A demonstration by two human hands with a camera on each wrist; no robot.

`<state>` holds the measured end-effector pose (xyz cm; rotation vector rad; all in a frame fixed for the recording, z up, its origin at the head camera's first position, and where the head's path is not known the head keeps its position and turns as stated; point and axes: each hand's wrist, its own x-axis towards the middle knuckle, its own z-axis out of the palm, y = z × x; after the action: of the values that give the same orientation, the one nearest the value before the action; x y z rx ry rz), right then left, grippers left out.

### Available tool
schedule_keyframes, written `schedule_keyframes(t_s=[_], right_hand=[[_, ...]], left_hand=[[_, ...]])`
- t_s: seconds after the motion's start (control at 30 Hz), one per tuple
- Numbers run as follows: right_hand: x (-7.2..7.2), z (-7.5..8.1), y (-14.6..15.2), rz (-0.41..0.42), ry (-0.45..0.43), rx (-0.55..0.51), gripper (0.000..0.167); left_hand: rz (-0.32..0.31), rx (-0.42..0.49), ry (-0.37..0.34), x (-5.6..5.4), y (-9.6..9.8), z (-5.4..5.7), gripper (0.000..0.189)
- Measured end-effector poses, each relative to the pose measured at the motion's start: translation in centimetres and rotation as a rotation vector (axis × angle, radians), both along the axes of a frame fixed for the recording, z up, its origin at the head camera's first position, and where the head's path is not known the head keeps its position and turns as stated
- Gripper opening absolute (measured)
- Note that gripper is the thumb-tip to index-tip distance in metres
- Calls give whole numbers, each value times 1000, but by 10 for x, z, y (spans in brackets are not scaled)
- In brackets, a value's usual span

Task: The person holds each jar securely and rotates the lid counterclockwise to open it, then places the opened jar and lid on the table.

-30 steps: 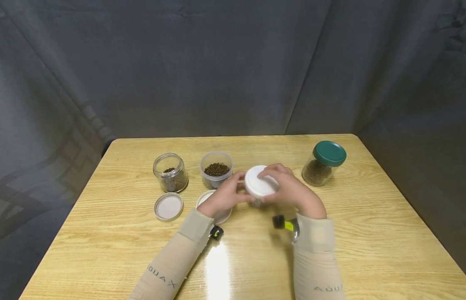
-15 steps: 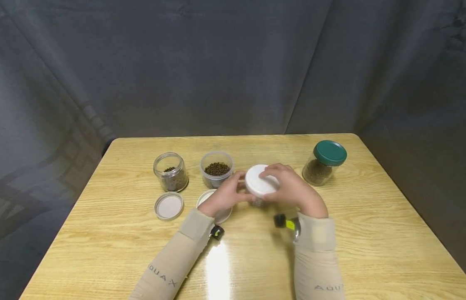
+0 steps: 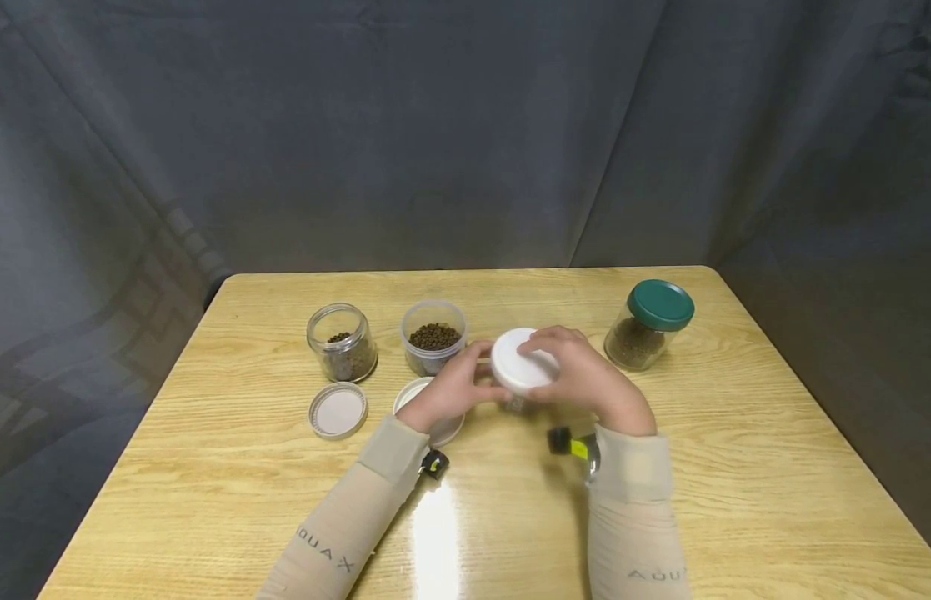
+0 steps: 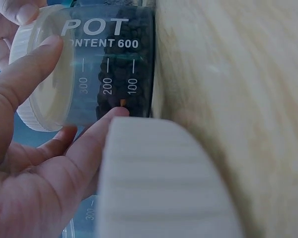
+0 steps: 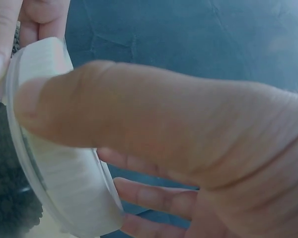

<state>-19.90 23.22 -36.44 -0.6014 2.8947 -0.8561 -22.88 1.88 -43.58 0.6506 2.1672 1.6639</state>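
Note:
A clear plastic jar [image 4: 92,106], printed with "POT" and a measuring scale, stands in front of me with dark pellets in its lower part. My left hand [image 3: 453,387] holds its side, thumb and fingers spread around the wall. On top of the jar is a ribbed white screw lid [image 3: 519,367]. My right hand [image 3: 588,379] grips this lid from the right; in the right wrist view its thumb presses the lid's ribbed edge and the other fingers reach round the far side. Most of the jar body is hidden under the lid and hands in the head view.
A lidless glass jar [image 3: 348,360] and a lidless plastic tub [image 3: 427,363], both with brown pellets, stand left. A lid [image 3: 337,411] lies before the glass jar; another lid [image 3: 446,432] is partly under my left wrist. A green-lidded jar [image 3: 636,343] stands right.

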Motion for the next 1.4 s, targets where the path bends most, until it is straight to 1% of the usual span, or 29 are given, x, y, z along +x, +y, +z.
schedule_keyframes(t_s=[0.13,0.27,0.47,0.57,0.73,1.07,1.27,1.4], right_hand=[[2,1,-5,-36,-31,-10,69],[1,-1,-12,-63,-28,6,81],[0,-4,-21,-73,24,67,76],[0,-4,-22,-82,31,70,73],[1,-3,-21,-72,37,72,70],[-1,-1,-16,-87,-22,24,79],[-2,-3,-14,-90,0,1,81],[-2,-3,-12,-123,-5,-48,83]], left_hand=[[5,-22,18,1,-1,0,82],[12,-58,45,1,-1,0,82],[9,-53,48,0,-1,1,81],[9,-53,49,1,0,2,80],[11,-53,40,1,0,2,81],[10,-32,38,1,0,1,78],[10,-8,19,1,1,0,78],[16,-17,17,1,1,-1,78]])
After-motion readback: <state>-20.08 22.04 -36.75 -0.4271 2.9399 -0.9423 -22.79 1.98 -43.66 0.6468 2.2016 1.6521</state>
